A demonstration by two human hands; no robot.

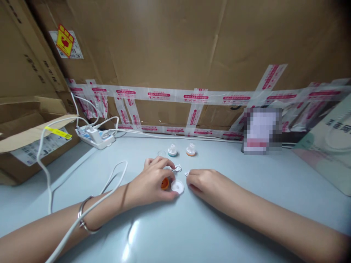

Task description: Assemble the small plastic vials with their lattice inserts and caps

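My left hand [156, 180] curves around a round white disc [177, 186], its thumb and a finger at the disc's edge. Under that palm shows an orange cup-like part [165, 183]. A small white openwork piece [178, 168] lies just beyond the left fingertips. My right hand [201, 180] is closed, its fingertips pinching a small white part [187, 174] that is mostly hidden. Farther back stand a white piece with a teal base [172, 150] and a white piece with an orange base [191, 149]. Beside them is a clear round part [161, 153].
A power strip [95, 137] with white cables sits back left, one cable crossing over my left forearm. An open cardboard box [35, 142] is at the left. A blurred-out phone [260, 131] leans at the back right, near a pale green box [329, 142]. Taped cardboard [170, 47] walls the back.
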